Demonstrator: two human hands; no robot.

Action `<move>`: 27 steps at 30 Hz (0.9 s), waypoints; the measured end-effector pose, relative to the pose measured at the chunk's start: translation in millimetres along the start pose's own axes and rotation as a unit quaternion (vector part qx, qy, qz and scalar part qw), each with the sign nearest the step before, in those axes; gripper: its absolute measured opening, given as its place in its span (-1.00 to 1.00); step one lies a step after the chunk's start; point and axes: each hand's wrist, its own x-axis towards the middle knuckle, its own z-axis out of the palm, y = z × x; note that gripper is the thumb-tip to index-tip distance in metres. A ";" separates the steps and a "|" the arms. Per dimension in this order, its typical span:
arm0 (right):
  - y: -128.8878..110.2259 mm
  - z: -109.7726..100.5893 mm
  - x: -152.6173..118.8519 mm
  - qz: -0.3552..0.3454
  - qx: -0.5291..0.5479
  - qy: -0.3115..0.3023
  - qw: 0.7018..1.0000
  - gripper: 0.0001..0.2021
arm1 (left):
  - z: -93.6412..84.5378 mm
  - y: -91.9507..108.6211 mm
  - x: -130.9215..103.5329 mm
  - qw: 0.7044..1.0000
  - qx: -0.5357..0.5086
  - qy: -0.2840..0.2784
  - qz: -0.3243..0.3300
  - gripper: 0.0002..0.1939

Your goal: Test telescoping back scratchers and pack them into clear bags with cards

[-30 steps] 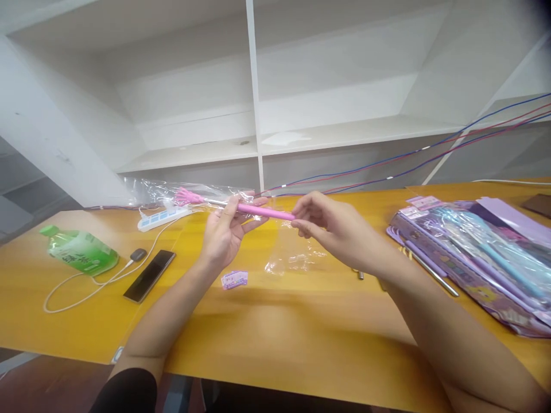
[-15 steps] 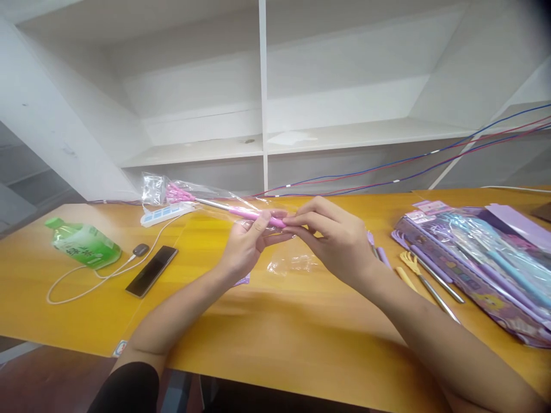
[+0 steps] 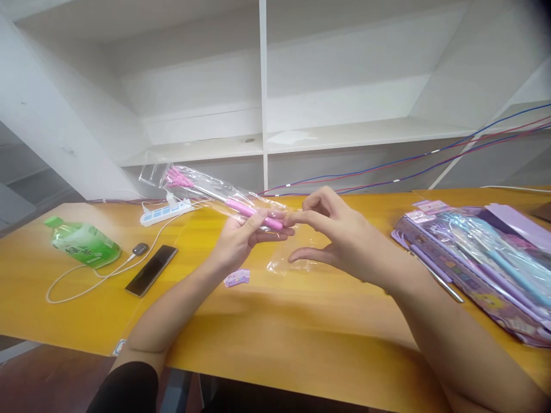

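While the left hand [image 3: 236, 240] in the head view has its fingers clamped near the lower end of the pink stick [image 3: 239, 207] through its clear bag [image 3: 154, 173], above the desk [image 3: 301, 338], the stick's long axis slants up-left, away from the right hand [image 3: 346, 232]. That one's reaching in from the right, thumb and index spread; can't really tell if the index touches.

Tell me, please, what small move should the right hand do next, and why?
Perhaps the right hand should bring its thumb up and pinch the clear bag beside the pink handle: the left hand grips that handle, while the right thumb stands apart from its index finger, near the handle's end.
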 end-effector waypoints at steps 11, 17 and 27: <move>7.8 -1.0 -2.1 -0.022 -0.028 0.063 0.997 -0.84 | -8.5 4.0 2.8 0.998 0.039 -0.041 -0.031 -0.51; 2.2 6.1 5.6 -0.134 0.015 0.082 0.987 -0.75 | -8.6 -1.1 2.4 0.997 0.061 -0.028 -0.027 -0.60; -1.7 28.9 12.7 -0.077 0.034 0.080 0.993 -0.86 | -7.3 -7.9 3.7 0.996 0.078 -0.041 -0.022 -0.62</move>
